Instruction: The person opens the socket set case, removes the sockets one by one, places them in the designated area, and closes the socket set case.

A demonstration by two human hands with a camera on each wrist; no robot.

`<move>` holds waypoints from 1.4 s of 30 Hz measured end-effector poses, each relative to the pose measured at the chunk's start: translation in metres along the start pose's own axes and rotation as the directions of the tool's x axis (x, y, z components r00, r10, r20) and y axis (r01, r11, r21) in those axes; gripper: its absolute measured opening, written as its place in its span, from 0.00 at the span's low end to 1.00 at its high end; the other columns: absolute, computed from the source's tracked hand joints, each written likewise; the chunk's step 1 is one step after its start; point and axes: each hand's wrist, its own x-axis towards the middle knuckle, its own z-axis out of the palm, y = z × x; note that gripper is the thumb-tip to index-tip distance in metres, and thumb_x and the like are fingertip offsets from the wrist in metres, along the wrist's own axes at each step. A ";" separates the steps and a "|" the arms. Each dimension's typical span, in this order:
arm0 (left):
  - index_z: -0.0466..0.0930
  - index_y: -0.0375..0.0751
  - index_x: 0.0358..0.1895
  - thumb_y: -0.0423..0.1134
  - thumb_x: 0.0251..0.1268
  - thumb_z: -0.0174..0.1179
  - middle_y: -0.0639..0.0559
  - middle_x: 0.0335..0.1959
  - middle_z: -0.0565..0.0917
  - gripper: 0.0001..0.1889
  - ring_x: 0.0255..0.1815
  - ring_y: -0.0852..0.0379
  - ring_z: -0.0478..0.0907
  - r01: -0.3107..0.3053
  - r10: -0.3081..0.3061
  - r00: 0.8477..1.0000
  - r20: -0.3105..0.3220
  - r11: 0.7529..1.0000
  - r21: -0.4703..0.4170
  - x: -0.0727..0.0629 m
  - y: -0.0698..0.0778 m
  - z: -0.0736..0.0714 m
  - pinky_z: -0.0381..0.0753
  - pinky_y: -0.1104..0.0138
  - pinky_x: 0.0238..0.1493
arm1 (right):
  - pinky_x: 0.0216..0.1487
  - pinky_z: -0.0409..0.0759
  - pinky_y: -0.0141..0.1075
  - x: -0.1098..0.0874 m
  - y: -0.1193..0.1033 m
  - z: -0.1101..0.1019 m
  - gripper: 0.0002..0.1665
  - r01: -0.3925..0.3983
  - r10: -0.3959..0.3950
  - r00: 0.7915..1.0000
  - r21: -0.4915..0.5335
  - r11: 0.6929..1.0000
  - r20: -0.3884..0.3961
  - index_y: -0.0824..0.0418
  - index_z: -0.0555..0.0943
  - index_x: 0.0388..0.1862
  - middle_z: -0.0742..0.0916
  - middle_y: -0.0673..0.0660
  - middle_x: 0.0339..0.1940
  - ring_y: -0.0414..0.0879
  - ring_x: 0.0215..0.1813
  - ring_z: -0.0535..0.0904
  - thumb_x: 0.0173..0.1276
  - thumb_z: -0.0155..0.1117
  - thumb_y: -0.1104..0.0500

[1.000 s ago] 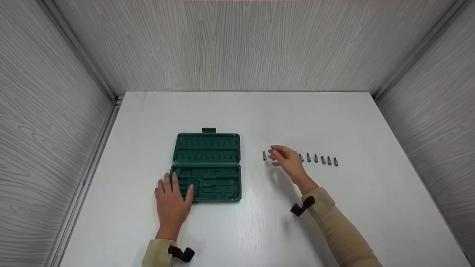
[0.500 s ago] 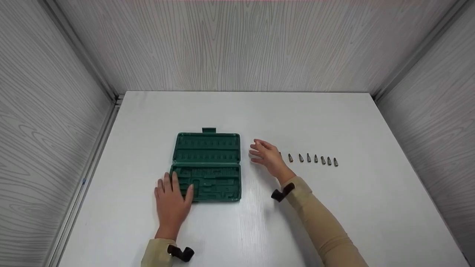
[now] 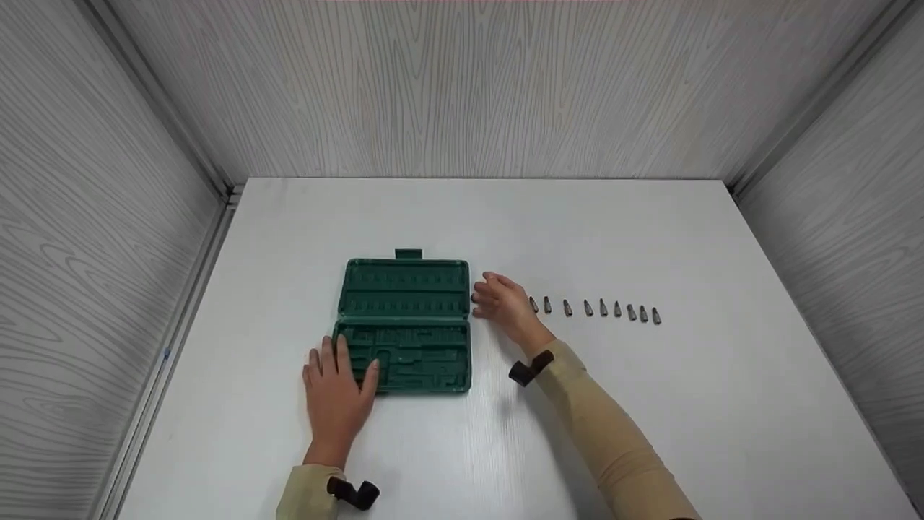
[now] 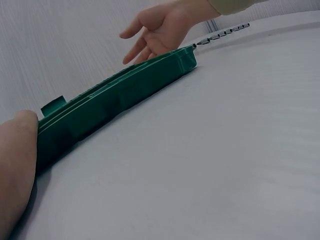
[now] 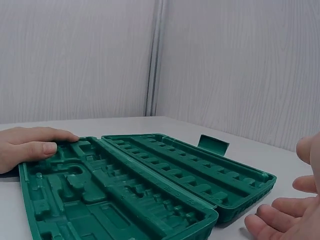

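Observation:
A green plastic tool case [image 3: 404, 318] lies spread flat, its moulded compartments bare. My left hand [image 3: 337, 401] rests on its front left corner, fingers over the left rim and thumb at the front part. Beside the case's right edge, near the hinge, is my right hand [image 3: 503, 307], with its fingers loosely extended. No object shows in it; in the right wrist view its fingertips [image 5: 257, 227] are just off the lid's corner. Right of that hand, several small tapered metal bits [image 3: 588, 308] lie in a row, and its left end is partly covered by the hand.
The case latch [image 3: 408, 254] sticks out at the back of the lid. White table surface [image 3: 577, 238] extends around the case and the row. Wood-grain panels [image 3: 462, 87] stand at the back and on both sides.
My right hand has moved left from over the metal bits to beside the case, uncovering more of the row. The left hand and the case stay put.

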 end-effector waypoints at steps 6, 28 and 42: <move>0.55 0.33 0.70 0.63 0.64 0.46 0.33 0.70 0.55 0.42 0.68 0.32 0.49 0.006 -0.006 1.000 0.008 1.000 -0.010 -0.003 -0.001 0.000 0.46 0.42 0.64 | 0.45 0.72 0.43 0.005 0.001 0.010 0.29 -0.025 0.024 1.000 -0.024 0.999 -0.014 0.65 0.61 0.68 0.76 0.67 0.56 0.51 0.43 0.75 0.73 0.50 0.53; 0.56 0.32 0.69 0.61 0.65 0.46 0.32 0.68 0.56 0.40 0.67 0.30 0.50 -0.021 0.022 1.000 -0.012 0.999 0.035 0.007 0.001 0.004 0.47 0.41 0.63 | 0.55 0.72 0.45 0.000 -0.013 0.031 0.24 0.127 -0.134 0.991 -0.222 0.967 -0.015 0.59 0.69 0.61 0.75 0.58 0.57 0.52 0.55 0.73 0.70 0.55 0.50; 0.49 0.34 0.72 0.67 0.63 0.44 0.33 0.70 0.53 0.45 0.69 0.33 0.49 -0.004 0.004 1.000 0.012 1.000 0.015 0.010 0.001 0.004 0.46 0.42 0.64 | 0.52 0.70 0.49 -0.025 -0.014 0.045 0.27 0.375 -0.336 0.927 -0.470 0.799 0.169 0.59 0.75 0.52 0.77 0.60 0.46 0.52 0.47 0.71 0.69 0.50 0.40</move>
